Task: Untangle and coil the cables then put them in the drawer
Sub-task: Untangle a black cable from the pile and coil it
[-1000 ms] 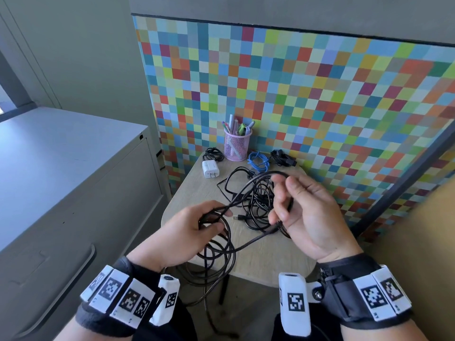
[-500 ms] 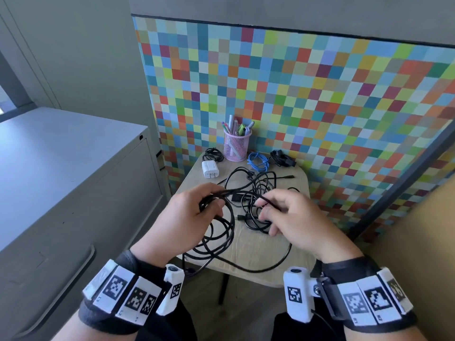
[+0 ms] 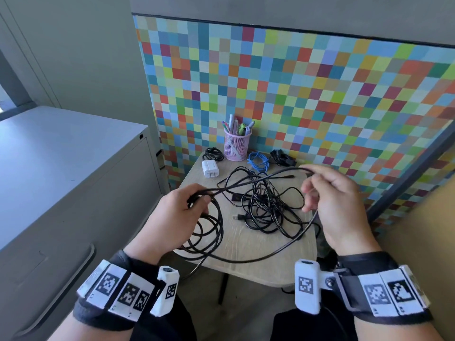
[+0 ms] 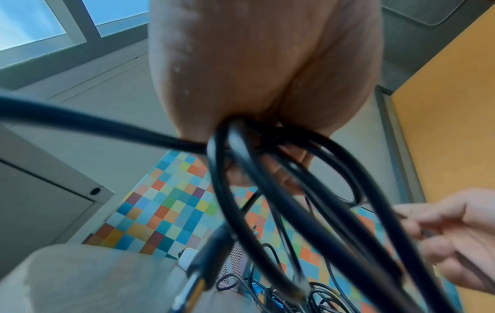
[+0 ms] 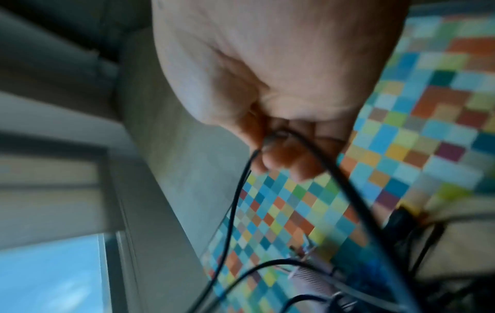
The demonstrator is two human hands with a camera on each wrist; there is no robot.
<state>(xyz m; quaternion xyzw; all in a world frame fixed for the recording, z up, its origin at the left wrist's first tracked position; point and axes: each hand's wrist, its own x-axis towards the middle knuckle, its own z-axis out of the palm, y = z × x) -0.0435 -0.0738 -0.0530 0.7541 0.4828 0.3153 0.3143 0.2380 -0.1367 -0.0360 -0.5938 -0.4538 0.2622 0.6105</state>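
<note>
Coiling looks to be the step in hand: the left hand (image 3: pixel 176 212) grips a bundle of finished loops of one black cable (image 3: pixel 209 232), the loops hanging below its fist past the near edge of the small wooden table (image 3: pixel 248 242), while the right hand (image 3: pixel 339 205), raised at about two o'clock from the left, pinches the free run of the same cable between thumb and fingertips and draws it out, I judge, to form the next loop. Holding the loops closed in one fist keeps them from springing open; the other hand held apart keeps the free length off the heap. From the right hand the cable sags in a long curve across the table's near side. A tangled pile of black cables (image 3: pixel 266 205) lies at the table's centre, not yet sorted. At twelve o'clock on the table stand a pink mesh pen cup (image 3: pixel 236 148), a white charger (image 3: pixel 210 168) at eleven, and a blue cable (image 3: pixel 257 161) already bundled, with small black bundles either side. A grey cabinet (image 3: pixel 61 180) stands at nine o'clock; its drawer fronts are closed. The left wrist view shows what the head view cannot: several loops passing through the curled palm. The right wrist view, blurred, shows one thin strand caught at the fingertips (image 5: pixel 278 156).
</note>
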